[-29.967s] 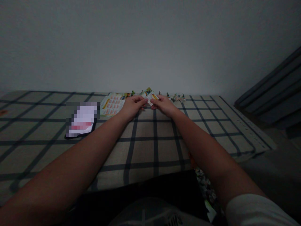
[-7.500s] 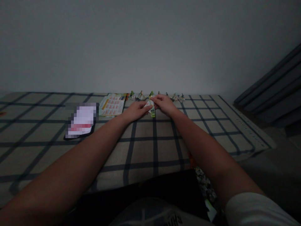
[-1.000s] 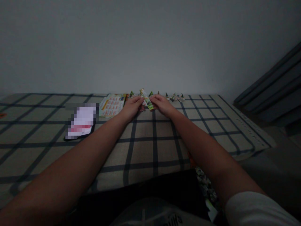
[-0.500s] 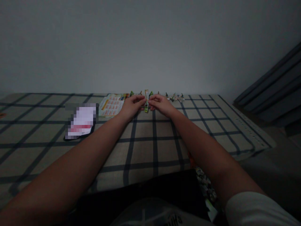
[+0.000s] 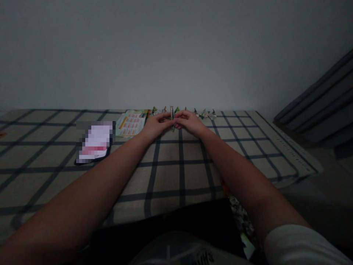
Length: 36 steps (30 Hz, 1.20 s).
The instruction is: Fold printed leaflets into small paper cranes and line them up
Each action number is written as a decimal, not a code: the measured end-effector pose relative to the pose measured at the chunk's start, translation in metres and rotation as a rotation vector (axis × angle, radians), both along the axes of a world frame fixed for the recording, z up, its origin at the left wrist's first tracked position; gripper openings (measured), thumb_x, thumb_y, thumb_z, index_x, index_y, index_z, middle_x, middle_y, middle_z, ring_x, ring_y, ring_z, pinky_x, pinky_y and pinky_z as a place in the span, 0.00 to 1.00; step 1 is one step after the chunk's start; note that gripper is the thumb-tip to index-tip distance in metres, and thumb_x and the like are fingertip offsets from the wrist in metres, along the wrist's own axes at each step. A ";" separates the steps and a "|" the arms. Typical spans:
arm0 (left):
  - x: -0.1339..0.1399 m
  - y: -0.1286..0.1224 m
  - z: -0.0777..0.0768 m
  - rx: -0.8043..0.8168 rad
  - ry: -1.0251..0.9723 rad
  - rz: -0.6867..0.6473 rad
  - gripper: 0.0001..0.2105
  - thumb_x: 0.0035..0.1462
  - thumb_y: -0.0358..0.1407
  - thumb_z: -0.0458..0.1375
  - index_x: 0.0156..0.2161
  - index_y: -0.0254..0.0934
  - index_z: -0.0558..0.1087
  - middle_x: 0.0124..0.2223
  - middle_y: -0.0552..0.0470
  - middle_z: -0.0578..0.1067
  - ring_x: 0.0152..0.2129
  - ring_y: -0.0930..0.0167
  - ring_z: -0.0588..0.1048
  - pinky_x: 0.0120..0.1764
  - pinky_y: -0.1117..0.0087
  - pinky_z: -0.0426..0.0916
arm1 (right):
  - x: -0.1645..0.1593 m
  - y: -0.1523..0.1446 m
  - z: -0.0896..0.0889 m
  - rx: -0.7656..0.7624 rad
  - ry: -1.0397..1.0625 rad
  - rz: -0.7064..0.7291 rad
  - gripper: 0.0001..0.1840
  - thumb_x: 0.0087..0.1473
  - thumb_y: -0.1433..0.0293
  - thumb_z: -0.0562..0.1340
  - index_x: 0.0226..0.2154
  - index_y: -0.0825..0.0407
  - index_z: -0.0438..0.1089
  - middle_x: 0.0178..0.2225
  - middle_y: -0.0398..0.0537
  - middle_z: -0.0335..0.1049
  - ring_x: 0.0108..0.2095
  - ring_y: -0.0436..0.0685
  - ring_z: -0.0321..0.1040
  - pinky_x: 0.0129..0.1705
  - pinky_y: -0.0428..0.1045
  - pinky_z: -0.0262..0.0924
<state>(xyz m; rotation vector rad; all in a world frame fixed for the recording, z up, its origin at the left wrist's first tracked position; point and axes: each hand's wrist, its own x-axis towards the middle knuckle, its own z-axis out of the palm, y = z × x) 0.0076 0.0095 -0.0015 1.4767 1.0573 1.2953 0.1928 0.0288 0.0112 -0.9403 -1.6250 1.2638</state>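
Note:
A narrow printed strip (image 5: 172,111), perhaps wrapper or paper, stands upright between my two hands over the far part of the checked cloth. My left hand (image 5: 156,126) pinches it from the left with thumb and fingertips. From the right, the thumb and fingers of my right hand (image 5: 189,123) close on the same strip, and the fingertips of both hands meet at its middle. Behind the hands lies a row of small folded, pointed pieces (image 5: 204,114) with green and white print; my fingers partly hide the row.
A printed packet (image 5: 132,123) lies flat left of my left hand. Nearer on the left is a phone (image 5: 95,141) with a blurred screen. The checked cloth (image 5: 168,176) runs back to a plain wall. More patterned pieces (image 5: 242,217) show below my right forearm.
The strip has gone from showing its wide green face to a thinner, darker edge, as if folded or turned. My fingertips have come together on it.

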 end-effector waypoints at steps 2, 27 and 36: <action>-0.001 0.000 0.001 0.010 0.005 -0.018 0.27 0.41 0.42 0.75 0.48 0.35 0.83 0.35 0.48 0.82 0.31 0.68 0.78 0.38 0.66 0.73 | 0.000 0.000 0.000 0.008 0.014 -0.008 0.05 0.57 0.74 0.66 0.35 0.52 0.69 0.26 0.40 0.73 0.26 0.47 0.71 0.32 0.44 0.68; 0.002 0.002 0.004 -0.009 -0.174 0.135 0.18 0.45 0.31 0.61 0.42 0.35 0.84 0.47 0.45 0.83 0.44 0.62 0.78 0.45 0.64 0.76 | 0.004 0.008 -0.007 0.113 0.015 -0.029 0.11 0.56 0.80 0.60 0.40 0.53 0.73 0.26 0.42 0.74 0.27 0.48 0.72 0.33 0.44 0.69; 0.002 0.004 0.007 -0.108 -0.293 0.063 0.28 0.44 0.37 0.73 0.51 0.32 0.76 0.36 0.47 0.80 0.31 0.70 0.78 0.37 0.69 0.74 | 0.004 0.006 -0.005 0.122 -0.008 -0.036 0.09 0.52 0.81 0.61 0.35 0.55 0.75 0.26 0.43 0.74 0.27 0.48 0.72 0.34 0.45 0.69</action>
